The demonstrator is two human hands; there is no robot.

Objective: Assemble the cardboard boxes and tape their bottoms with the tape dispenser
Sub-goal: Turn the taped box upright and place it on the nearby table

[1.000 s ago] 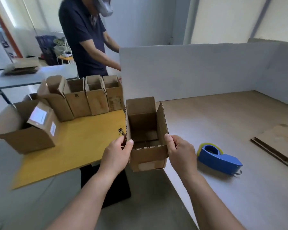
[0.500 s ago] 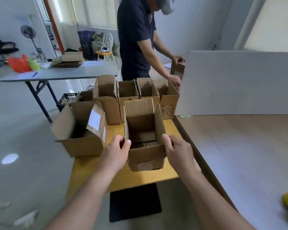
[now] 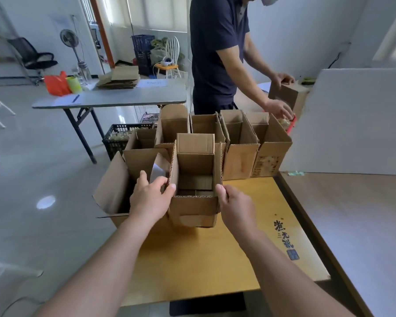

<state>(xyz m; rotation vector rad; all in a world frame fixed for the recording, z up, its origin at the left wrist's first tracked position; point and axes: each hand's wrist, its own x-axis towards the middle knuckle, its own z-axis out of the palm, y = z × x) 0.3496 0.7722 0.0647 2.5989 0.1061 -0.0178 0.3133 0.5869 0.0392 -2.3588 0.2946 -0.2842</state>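
Cardboard box (image 3: 193, 209) is standing open-topped on or just above the yellow counter (image 3: 215, 259), likely light, stiff, yet crushable. Left hand (image 3: 150, 200) and right hand (image 3: 234, 208) are pinching its near corners, the firmest hold.

Forearms (image 3: 114, 259), left hand (image 3: 150, 199) and right hand (image 3: 236, 208) seem bare.

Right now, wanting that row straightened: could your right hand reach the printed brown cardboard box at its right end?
Probably yes: only bare yellow tabletop separates the right hand from the printed box, though it grips a small open box.
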